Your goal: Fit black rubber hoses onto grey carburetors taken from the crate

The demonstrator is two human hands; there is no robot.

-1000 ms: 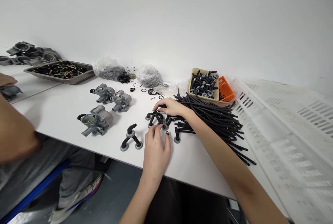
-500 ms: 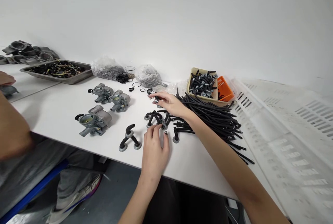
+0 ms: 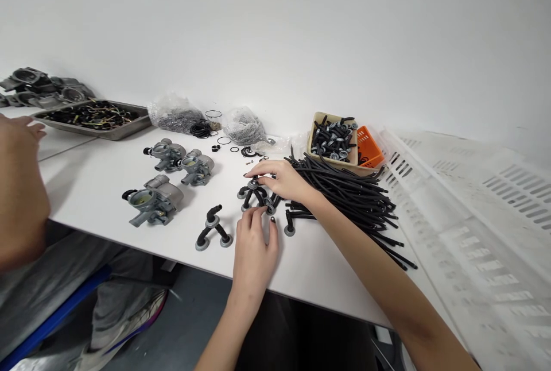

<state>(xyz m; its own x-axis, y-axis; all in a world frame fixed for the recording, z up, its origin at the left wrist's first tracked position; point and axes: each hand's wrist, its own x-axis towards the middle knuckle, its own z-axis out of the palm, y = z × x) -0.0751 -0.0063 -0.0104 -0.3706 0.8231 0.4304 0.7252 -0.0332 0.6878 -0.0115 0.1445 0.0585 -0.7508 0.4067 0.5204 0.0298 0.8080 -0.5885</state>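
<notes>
My right hand point(image 3: 286, 180) pinches a black elbow fitting with a grey round cap point(image 3: 253, 184), held at the top of a cluster of similar black elbow fittings point(image 3: 246, 205) standing on the table. Below it, my left hand point(image 3: 255, 244) rests with thumb and index finger apart, its fingertips at the near side of the cluster, by another capped elbow point(image 3: 270, 205). To the left stands a stacked trio of elbow fittings point(image 3: 212, 223), one on top of two. A single elbow fitting point(image 3: 290, 226) stands right of my left hand.
Carburetors point(image 3: 157, 201) stand at left. Black hoses point(image 3: 344, 193) are piled at right, before a cream bin of elbows point(image 3: 315, 155), an orange basket point(image 3: 373, 150) and white crates point(image 3: 465, 233). A metal tray point(image 3: 129, 130) lies at back left. Another person's arm point(image 3: 21, 187) reaches in.
My right hand has moved slightly toward me and down, bringing its elbow fitting onto the cluster. My left hand has stayed in place. The other person's arm at left has shifted.
</notes>
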